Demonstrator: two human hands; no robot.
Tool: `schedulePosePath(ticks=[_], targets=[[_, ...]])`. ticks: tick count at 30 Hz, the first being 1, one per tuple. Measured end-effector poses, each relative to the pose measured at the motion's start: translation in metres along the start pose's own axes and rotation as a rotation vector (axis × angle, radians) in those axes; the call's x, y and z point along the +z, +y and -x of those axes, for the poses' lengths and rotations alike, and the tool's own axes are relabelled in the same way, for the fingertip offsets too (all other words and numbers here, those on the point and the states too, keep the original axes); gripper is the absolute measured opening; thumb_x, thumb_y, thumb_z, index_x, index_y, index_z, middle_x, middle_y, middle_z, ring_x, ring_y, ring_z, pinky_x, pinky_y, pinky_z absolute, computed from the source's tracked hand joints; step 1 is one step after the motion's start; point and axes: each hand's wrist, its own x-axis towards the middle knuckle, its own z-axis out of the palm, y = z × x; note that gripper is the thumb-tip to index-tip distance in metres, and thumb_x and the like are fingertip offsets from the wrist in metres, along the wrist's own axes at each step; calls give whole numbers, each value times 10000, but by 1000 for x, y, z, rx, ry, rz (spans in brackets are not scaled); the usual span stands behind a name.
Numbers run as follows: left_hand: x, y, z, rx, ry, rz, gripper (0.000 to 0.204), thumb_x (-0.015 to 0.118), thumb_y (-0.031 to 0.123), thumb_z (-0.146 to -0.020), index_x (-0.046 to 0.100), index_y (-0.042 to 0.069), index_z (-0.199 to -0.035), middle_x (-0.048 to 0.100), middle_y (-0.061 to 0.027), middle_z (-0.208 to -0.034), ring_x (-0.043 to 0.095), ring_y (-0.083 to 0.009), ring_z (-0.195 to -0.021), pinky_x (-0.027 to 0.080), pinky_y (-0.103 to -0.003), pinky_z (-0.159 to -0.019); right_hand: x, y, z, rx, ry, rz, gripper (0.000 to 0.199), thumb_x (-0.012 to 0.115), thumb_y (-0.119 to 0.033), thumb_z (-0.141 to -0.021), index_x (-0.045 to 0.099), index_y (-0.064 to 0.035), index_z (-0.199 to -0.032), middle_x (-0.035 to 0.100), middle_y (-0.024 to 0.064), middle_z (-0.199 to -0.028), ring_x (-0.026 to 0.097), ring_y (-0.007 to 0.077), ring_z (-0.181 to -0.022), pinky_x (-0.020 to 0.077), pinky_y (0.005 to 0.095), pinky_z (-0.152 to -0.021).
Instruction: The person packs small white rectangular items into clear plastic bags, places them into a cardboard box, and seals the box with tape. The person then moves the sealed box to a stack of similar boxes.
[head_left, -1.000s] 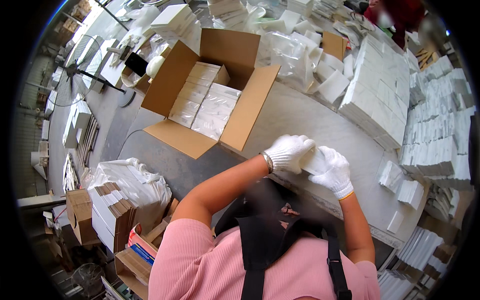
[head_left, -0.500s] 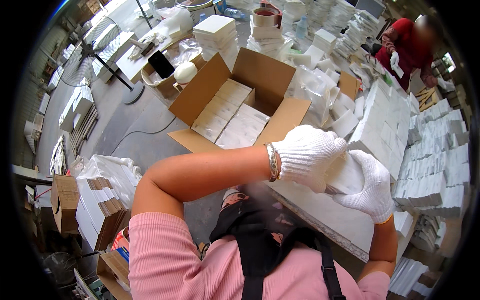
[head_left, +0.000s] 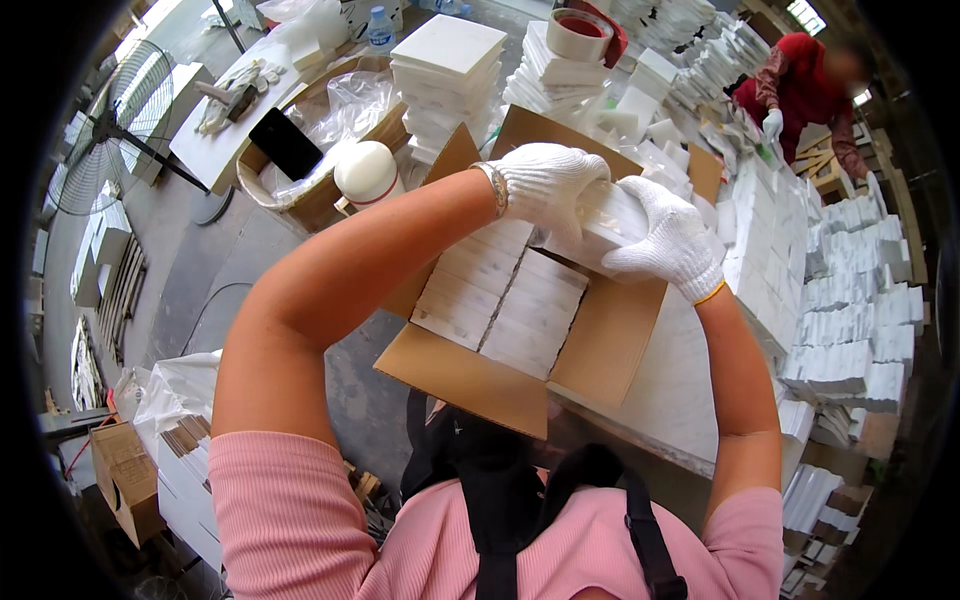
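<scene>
Two gloved hands met over the far end of the open cardboard box (head_left: pixel 470 375), gripping one small white box (head_left: pixel 612 222) between them. The left hand (head_left: pixel 548 185) was curled down over the near-left end of that white box, fingers wrapped shut around it; the right hand (head_left: pixel 668 240) clamped the other end from the right, fingers bent and closed on its top edge. The white box sat tilted, just above the packed rows of white boxes (head_left: pixel 505 300) that filled the carton in two columns, a narrow seam running between them. Little room was left inside: the rows ran nearly wall to wall, and only the far corner under the hands looked open, though the gloves hid most of it.

The carton's flaps stood spread outward, the near flap hanging toward the person's chest and the right flap (head_left: pixel 610 335) lying flat on the pale tabletop (head_left: pixel 690 400). To the right, stacks of white boxes (head_left: pixel 830 330) crowded the table edge, close beside that flap. Behind the carton rose a tall stack of flat white boxes (head_left: pixel 445 75) and a roll of tape (head_left: pixel 580 32). Left of it stood a white jar (head_left: pixel 367 172) and a black phone (head_left: pixel 285 143). Another person in red (head_left: pixel 800 85) worked at the far right, well apart.
</scene>
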Motion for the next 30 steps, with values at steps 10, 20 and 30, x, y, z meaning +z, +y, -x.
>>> schedulePosePath(ticks=[10,20,30], targets=[[19,-35,-2,-31,-61,-26,771,860,476,-625,650,47,-1230,718,-163,-1124,718,-326,-1017,575,-402,-859,44,9,-14,-25,23,15,851,863,-423,-532,645,-58,-1269,703,183,-1124,690,359,-1014,553,428,-926],[50,-43,-8,27,-165,-271,632,831,422,-615,676,71,-1117,742,-114,-977,708,-288,-940,450,-402,-942,81,13,-3,65,-122,71,906,860,-546,-541,604,-79,-1274,678,157,-1127,672,341,-1037,536,429,-924],[54,-49,-22,78,-357,-408,468,754,378,-685,699,146,-1088,732,-76,-873,684,-264,-918,371,-424,-958,87,12,-13,40,-434,278,925,808,-668,-632,586,-66,-1298,706,138,-1146,680,293,-1072,490,409,-891]])
